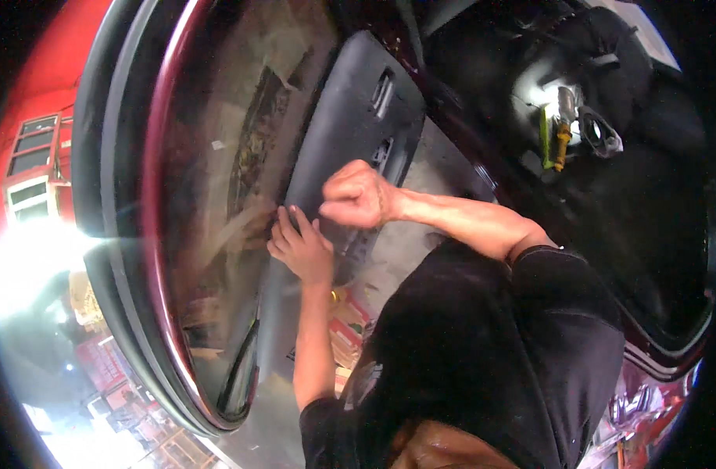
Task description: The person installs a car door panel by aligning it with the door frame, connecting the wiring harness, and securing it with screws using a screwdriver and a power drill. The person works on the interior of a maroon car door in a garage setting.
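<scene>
A dark grey trim panel (pixel 327 133) runs along the lower edge of a car door's window glass (pixel 241 117). My left hand (pixel 302 246) lies on the panel where it meets the glass, its fingers spread and holding nothing. Just to the right of it, my right hand (pixel 356 195) is closed in a fist over the panel. Nothing shows between its fingers. Whether the fist touches the panel I cannot tell. Two recessed openings (pixel 384 92) sit in the panel beyond the fist.
A maroon painted frame (pixel 159 156) with black edging curves around the glass on the left. At right, inside the dark car interior (pixel 639 211), lie a yellow-handled tool (pixel 563 144), a bright yellow-green strip (pixel 545 137) and a dark ring-shaped item (pixel 596 133). Cardboard (pixel 346 344) shows below the panel.
</scene>
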`<state>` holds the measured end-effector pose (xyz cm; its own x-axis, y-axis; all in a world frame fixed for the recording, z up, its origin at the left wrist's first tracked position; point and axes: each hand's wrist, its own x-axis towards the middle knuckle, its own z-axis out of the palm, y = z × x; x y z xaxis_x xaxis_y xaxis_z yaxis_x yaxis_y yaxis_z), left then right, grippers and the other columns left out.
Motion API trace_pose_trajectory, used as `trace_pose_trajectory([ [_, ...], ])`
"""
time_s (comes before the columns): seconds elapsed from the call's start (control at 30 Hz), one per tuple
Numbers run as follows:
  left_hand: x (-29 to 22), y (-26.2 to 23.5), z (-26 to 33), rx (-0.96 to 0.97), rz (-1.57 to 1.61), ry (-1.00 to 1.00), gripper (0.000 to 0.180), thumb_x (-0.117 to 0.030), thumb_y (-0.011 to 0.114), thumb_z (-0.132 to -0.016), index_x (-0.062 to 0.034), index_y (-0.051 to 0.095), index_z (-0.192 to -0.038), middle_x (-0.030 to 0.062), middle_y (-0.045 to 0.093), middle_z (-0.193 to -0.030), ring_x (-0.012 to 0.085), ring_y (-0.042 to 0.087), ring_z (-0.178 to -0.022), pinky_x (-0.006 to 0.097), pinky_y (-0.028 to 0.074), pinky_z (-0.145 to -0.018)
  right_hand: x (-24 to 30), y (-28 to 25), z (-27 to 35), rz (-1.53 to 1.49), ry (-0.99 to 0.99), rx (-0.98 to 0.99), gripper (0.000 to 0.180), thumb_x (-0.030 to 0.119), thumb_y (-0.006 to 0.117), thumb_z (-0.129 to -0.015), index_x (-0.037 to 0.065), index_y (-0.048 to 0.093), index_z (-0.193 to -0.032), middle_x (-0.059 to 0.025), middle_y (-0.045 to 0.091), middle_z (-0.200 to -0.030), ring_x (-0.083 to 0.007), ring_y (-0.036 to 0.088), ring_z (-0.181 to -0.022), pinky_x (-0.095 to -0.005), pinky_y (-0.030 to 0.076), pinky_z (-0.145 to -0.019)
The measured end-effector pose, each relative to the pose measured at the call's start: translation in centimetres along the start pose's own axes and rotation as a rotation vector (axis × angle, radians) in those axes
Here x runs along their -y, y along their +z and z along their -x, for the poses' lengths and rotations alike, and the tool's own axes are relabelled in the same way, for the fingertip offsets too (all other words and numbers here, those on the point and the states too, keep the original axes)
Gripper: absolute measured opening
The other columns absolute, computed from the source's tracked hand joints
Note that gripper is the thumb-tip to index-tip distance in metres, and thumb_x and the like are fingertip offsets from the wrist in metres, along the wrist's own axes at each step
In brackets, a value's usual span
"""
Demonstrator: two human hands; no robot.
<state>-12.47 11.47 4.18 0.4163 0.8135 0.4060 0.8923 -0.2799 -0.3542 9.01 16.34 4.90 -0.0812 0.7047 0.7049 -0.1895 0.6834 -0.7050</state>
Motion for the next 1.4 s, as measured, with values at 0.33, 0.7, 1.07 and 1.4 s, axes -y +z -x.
trace_pose_trajectory([
  [0.33, 0.0, 1.0, -0.1, -0.002, -0.004, -0.034, 0.049, -0.027, 0.059, -0.096, -0.0071, 0.050, -0.140, 0.0165, 0.047, -0.144, 0.0373, 0.046, -0.120, 0.057, 0.033, -0.099, -9.5, -0.3, -5.3, 0.134, 0.089, -0.021, 0.030, 0.015, 0.065, -0.085, -0.002, 0.049, -0.066, -0.0202, 0.046, -0.060, -0.0372, 0.050, -0.053, -0.0441, 0.038, -0.052],
  [0.7, -1.6, 0.6, 0.4, -0.026, 0.031, -0.153, 0.049, -0.034, 0.060, -0.095, -0.0140, 0.053, -0.139, 0.0152, 0.048, -0.140, 0.0376, 0.046, -0.120, 0.057, 0.033, -0.099, -10.7, -10.2, -1.1, 0.876, 0.244, -0.202, 0.064, 0.038, 0.065, -0.089, 0.007, 0.046, -0.141, -0.0233, 0.032, -0.151, -0.0473, 0.027, -0.140, -0.0593, 0.027, -0.112],
  [1.07, -1.5, 0.5, -0.7, 0.002, 0.122, -0.224, 0.051, -0.029, 0.070, -0.086, -0.0182, 0.058, -0.134, 0.0161, 0.050, -0.135, 0.0391, 0.047, -0.121, 0.058, 0.035, -0.104, -15.0, -11.1, -0.4, 1.119, 0.139, -0.059, 0.072, 0.044, 0.064, -0.090, 0.016, 0.038, -0.151, -0.0189, 0.022, -0.161, -0.0483, 0.019, -0.146, -0.0656, 0.025, -0.110],
  [1.4, 1.7, -2.2, 12.0, -0.280, 0.030, -0.680, 0.051, -0.020, 0.076, -0.079, -0.0177, 0.063, -0.129, 0.0210, 0.049, -0.135, 0.0444, 0.043, -0.129, 0.064, 0.030, -0.109, -7.4, -3.7, -1.0, 0.853, -0.084, 0.336, 0.058, 0.035, 0.059, -0.096, 0.010, 0.045, -0.146, -0.0277, 0.033, -0.150, -0.0498, 0.030, -0.138, -0.0616, 0.030, -0.110],
])
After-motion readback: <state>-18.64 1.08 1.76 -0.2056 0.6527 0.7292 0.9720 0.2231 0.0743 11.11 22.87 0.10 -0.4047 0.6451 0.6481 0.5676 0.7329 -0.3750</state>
